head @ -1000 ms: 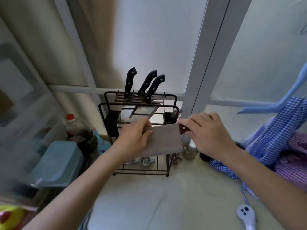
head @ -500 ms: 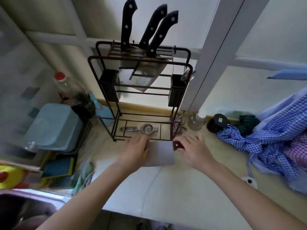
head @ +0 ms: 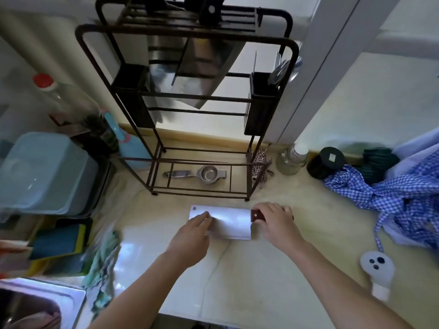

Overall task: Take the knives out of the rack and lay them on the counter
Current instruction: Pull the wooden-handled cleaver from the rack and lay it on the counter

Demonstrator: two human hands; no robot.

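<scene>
A broad cleaver lies flat on the pale counter just in front of the black wire rack. My right hand is closed around its dark wooden handle at the right end. My left hand rests with flat fingers on the blade's left part. Three black knife handles stick up from the rack's top slots, cut off by the frame's upper edge. Their steel blades hang down inside the rack.
A metal squeezer lies on the rack's bottom shelf. Left are a red-capped bottle, a blue tub, sponges, a rag and a sink corner. Right are a glass jar, a black jar, checked cloth, a white plug.
Both hands have brought the cleaver down from in front of the rack to the counter, where it now lies flat. The view has tilted down, cutting off the rack's handles.
</scene>
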